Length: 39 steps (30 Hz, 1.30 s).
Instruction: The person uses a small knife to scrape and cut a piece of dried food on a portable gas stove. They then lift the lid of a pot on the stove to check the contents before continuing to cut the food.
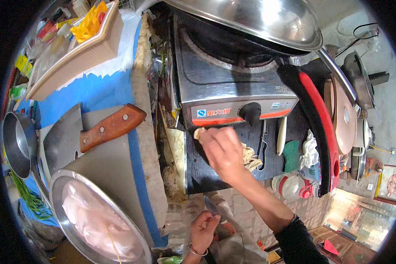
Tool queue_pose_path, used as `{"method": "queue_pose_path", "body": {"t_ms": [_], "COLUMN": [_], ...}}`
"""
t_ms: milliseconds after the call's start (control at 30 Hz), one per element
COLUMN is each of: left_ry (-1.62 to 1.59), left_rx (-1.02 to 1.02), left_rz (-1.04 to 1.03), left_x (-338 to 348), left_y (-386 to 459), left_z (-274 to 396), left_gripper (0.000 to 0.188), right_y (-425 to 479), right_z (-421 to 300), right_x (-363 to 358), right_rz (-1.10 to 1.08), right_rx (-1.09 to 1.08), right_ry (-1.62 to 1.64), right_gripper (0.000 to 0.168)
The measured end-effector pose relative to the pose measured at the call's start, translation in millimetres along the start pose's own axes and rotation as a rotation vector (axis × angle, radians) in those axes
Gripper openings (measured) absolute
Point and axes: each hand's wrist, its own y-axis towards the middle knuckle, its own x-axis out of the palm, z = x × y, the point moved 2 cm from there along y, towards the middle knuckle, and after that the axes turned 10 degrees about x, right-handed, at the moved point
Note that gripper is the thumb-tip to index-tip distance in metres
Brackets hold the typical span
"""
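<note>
My right hand [222, 153] reaches over the black board below the gas stove [237, 99], its fingers closed on a small pale tan piece [198, 133] near the stove's front edge. Crumpled tan scraps [250, 158] lie beside the wrist side of this hand. Lower down, my left hand [203, 229], with a bangle at its wrist, pinches a small knife [212, 206], its blade tip pointing up. Part of the knife is hidden by the fingers. On the left, a steel bowl [100, 217] holds pale pink raw meat, and a cleaver [95, 132] with a wooden handle rests above it.
A shiny domed steel pan or lid [250, 19] covers the burner. A red and black handle [320, 132] juts past the stove's right side. Kitchen tongs [264, 145], a green scouring pad [290, 156] and crumpled white tissue [309, 152] lie right of my right hand.
</note>
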Motion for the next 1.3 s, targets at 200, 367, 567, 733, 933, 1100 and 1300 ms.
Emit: {"method": "queue_pose_path", "body": {"t_ms": [200, 367, 567, 733, 933, 1100, 1300], "left_ry": [-0.032, 0.215, 0.189, 0.337, 0.392, 0.416, 0.371], "left_rx": [0.027, 0.086, 0.205, 0.482, 0.533, 0.504, 0.456], "left_rz": [-0.026, -0.024, 0.153, 0.164, 0.184, 0.19, 0.181], "left_x": [2, -1, 18, 36, 38, 34, 37], "left_y": [-2, 7, 52, 97, 115, 125, 123], "left_z": [0, 18, 56, 87, 89, 82, 83], "left_gripper": [0.01, 0.013, 0.01, 0.012, 0.012, 0.017, 0.017], "right_y": [40, 7, -32, -54, -73, -82, -83], "right_z": [-5, 6, -2, -11, -17, -16, -15], "right_x": [7, 5, -28, -52, -56, -58, -68], "right_rz": [0.082, -0.117, -0.04, -0.096, -0.127, -0.134, -0.167], "right_rx": [0.0, 0.039, 0.436, 0.63, 0.644, 0.613, 0.625], "right_ry": [-0.012, -0.098, 0.231, 0.268, 0.284, 0.304, 0.309], "right_gripper": [0.026, 0.022, 0.023, 0.021, 0.022, 0.023, 0.024]}}
